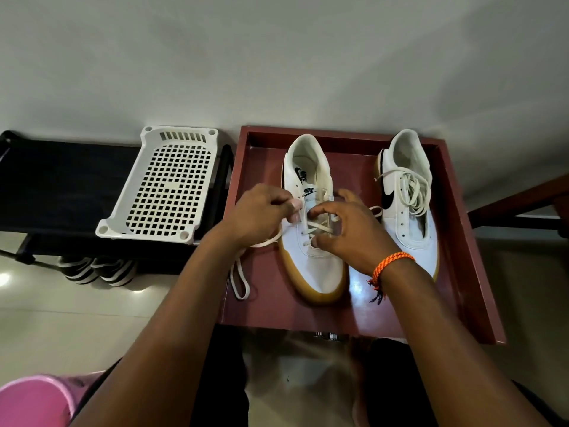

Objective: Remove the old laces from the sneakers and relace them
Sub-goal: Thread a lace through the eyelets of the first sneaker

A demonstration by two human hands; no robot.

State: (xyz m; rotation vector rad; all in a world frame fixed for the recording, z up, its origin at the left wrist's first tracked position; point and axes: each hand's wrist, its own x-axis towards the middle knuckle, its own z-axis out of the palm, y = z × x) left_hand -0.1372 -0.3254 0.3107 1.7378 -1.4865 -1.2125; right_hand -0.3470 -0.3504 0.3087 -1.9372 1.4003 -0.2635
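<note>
Two white sneakers with gum soles stand on a dark red tray-like table [455,241]. The left sneaker [311,260] has a cream lace [320,227] crossed through its lower eyelets. My left hand [258,215] pinches one end of that lace beside the shoe's left eyelets; the rest of that end trails in a loop [240,282] over the table's left edge. My right hand [345,229] is curled over the lacing and pinches the lace at the right eyelets. The right sneaker [409,204] has empty eyelets, with a loose lace [411,188] piled on top.
A white perforated plastic basket [163,186] lies tilted on a black rack [61,180] left of the table. Striped slippers [98,269] sit on the floor under the rack. A pink object [34,402] is at the bottom left. The wall is right behind the table.
</note>
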